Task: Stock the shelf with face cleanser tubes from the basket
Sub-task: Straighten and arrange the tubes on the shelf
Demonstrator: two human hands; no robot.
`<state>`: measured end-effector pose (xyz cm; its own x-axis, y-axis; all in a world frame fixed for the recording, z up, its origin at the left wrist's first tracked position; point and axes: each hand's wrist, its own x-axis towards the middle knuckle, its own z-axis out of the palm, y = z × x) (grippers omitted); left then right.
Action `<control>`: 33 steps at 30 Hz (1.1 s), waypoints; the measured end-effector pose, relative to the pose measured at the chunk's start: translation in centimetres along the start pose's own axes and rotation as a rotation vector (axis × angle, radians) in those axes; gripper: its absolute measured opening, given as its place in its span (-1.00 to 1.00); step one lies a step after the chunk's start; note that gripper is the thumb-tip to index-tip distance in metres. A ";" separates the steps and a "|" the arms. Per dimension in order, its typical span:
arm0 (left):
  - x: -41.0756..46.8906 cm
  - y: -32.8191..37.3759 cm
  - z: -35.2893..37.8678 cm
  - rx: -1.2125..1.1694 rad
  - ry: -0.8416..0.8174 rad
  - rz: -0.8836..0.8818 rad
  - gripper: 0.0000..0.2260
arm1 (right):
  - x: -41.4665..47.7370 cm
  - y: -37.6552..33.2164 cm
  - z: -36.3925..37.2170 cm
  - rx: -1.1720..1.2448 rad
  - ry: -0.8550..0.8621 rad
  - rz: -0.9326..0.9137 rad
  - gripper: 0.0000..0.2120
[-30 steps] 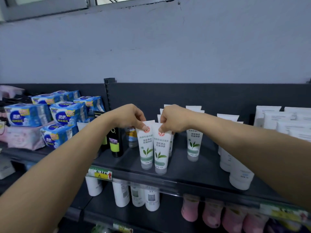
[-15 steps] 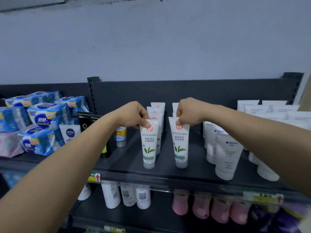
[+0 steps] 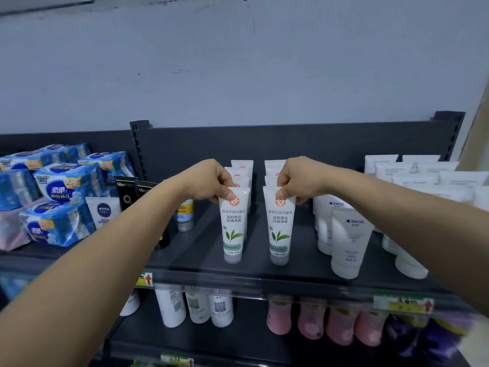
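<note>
Two files of green-tea face cleanser tubes stand cap-down on the dark top shelf [image 3: 264,271], running from its front edge toward 12 o'clock, and each hand is at the head of one file. The left hand [image 3: 211,181] pinches the crimped top of the left front tube [image 3: 232,229] between thumb and curled fingers. The right hand [image 3: 299,178] pinches the crimp of the right front tube [image 3: 279,229] in the same way. Both tubes are upright with labels facing out and are apart from each other, and their grey caps seem to rest on the shelf deck. Behind each, at 12 o'clock, the white tops of at least three more of the same tube show, making the left file [image 3: 242,165] and the right file [image 3: 272,165]. By my reading the stocking is well under way: several tubes are already placed, and these two are set down but not yet let go. What is left I can judge only in part, because the basket is out of view and its contents cannot be counted. A strip of bare deck lies at 6 o'clock of the front tubes. White Manting tubes [image 3: 349,242] stand at 3 o'clock of the pair. At 9 o'clock are black men's tubes [image 3: 125,192], a Nivea tube [image 3: 103,213] and blue wrapped packs [image 3: 66,186].
</note>
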<state>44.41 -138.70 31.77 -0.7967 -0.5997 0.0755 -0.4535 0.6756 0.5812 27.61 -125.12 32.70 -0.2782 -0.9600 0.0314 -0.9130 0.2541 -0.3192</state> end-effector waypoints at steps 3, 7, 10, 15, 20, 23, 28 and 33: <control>-0.3 0.1 0.1 -0.005 0.007 -0.007 -0.91 | -0.1 -0.1 0.3 0.034 0.018 -0.003 -0.69; -0.6 0.1 0.2 -0.012 0.020 -0.007 -0.90 | -0.5 -0.2 0.3 0.026 0.011 0.002 -0.74; -0.8 0.1 0.4 -0.021 0.033 -0.012 -0.94 | -0.8 -0.2 0.2 0.022 0.000 -0.005 -0.82; -1.1 0.3 0.5 -0.022 0.032 -0.029 -0.96 | -1.3 -0.2 0.3 0.043 0.010 0.004 -0.88; -1.5 0.5 0.6 -0.020 0.012 -0.052 -0.89 | -1.9 -0.4 -0.2 0.001 0.274 0.013 -0.76; -1.9 0.5 0.8 -0.013 0.019 -0.064 -0.87 | -2.2 -0.6 -0.6 0.061 0.413 0.013 -0.74; -3.2 1.3 0.8 0.165 0.217 -0.073 -0.76 | -3.2 -0.6 -1.1 0.090 0.422 -0.031 -0.78; -4.7 3.9 0.3 0.175 0.443 -0.010 -0.83 | -4.5 0.4 -2.4 0.093 0.417 -0.049 -0.85</control>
<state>46.24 -133.12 33.46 -0.5622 -0.7059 0.4309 -0.5510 0.7083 0.4412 27.77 -120.37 34.74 -0.3492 -0.8361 0.4230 -0.9026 0.1789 -0.3915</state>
